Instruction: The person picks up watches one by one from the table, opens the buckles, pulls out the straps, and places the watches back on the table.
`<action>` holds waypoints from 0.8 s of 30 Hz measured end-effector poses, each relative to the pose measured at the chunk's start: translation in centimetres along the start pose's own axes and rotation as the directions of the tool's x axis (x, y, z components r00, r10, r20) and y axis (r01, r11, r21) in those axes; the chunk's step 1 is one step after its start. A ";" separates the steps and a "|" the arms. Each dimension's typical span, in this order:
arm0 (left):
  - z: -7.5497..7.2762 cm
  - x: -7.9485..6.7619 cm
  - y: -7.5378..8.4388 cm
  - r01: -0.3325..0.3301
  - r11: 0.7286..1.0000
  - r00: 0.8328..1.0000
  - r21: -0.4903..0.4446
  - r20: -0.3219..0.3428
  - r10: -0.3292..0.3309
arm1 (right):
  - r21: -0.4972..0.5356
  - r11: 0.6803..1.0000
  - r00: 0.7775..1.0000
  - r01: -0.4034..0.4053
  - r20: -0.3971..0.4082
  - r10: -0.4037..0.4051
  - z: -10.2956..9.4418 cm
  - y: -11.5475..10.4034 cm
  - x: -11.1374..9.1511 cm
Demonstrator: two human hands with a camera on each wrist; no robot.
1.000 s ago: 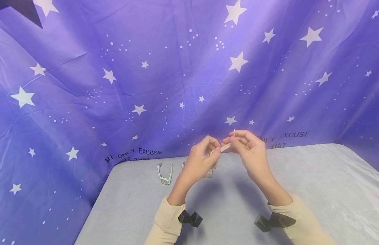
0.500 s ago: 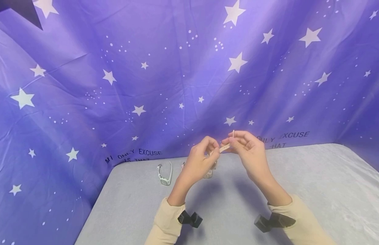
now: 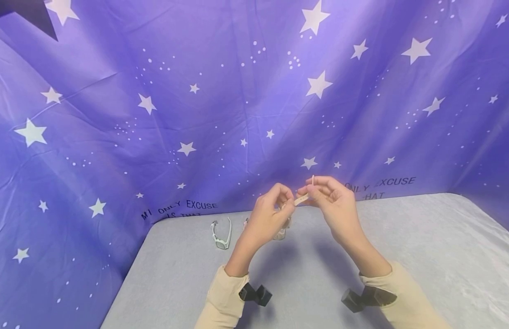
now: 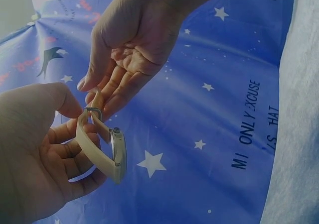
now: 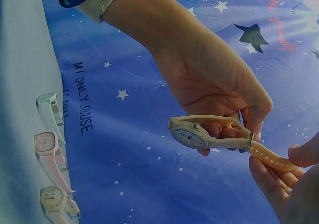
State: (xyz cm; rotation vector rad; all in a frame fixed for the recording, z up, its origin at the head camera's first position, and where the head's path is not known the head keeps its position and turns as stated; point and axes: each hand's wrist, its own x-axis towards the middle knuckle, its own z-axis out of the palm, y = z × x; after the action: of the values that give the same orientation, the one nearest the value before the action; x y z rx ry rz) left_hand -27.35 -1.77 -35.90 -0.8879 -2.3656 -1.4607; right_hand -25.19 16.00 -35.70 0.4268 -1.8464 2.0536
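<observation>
Both hands are raised over the far part of the table with one cream wristwatch [image 5: 189, 138] between them. My left hand [image 3: 268, 214] pinches its strap near the metal buckle [image 4: 93, 110], some fingers inside the strap's loop. In the right wrist view the strap's holed tail [image 5: 271, 157] runs out through the buckle. My right hand [image 3: 338, 205] pinches the end of that tail between thumb and fingers. The strap forms a closed loop, with the watch face hanging on the side away from the right hand.
On the grey-covered table [image 3: 168, 283] lie a pale green watch [image 5: 48, 102], a square-faced pink watch [image 5: 46, 142] and a round cream watch [image 5: 53, 199] in a row. Behind the table hangs a purple curtain [image 3: 221, 114] with stars.
</observation>
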 end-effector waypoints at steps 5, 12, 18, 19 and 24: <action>0.0 0.0 0.0 0.001 1.000 1.000 0.001 0.002 -0.001 | 0.001 1.000 1.000 -0.005 -0.006 0.005 0.0 -0.2 0.0; 0.0 0.0 -0.1 0.012 1.000 1.000 -0.002 0.009 -0.012 | 0.002 1.000 1.000 -0.007 -0.008 0.007 0.1 -0.3 -0.1; 0.0 -0.1 -0.1 0.012 1.000 1.000 -0.009 0.008 -0.012 | -0.003 1.000 1.000 -0.010 -0.003 0.010 0.1 -0.3 0.0; 0.0 -0.1 -0.1 0.010 1.000 1.000 -0.006 0.007 -0.010 | -0.006 1.000 1.000 -0.011 -0.004 0.011 0.1 -0.3 0.0; 0.0 0.0 -0.1 0.003 1.000 1.000 0.008 0.001 -0.003 | -0.008 1.000 1.000 -0.010 -0.005 0.010 0.1 -0.2 -0.1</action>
State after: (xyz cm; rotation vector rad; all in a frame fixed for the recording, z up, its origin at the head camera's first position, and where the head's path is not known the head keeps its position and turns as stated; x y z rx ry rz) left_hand -27.40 -1.80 -35.99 -0.8835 -2.3727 -1.4520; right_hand -25.04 15.97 -35.52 0.4112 -1.8575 2.0509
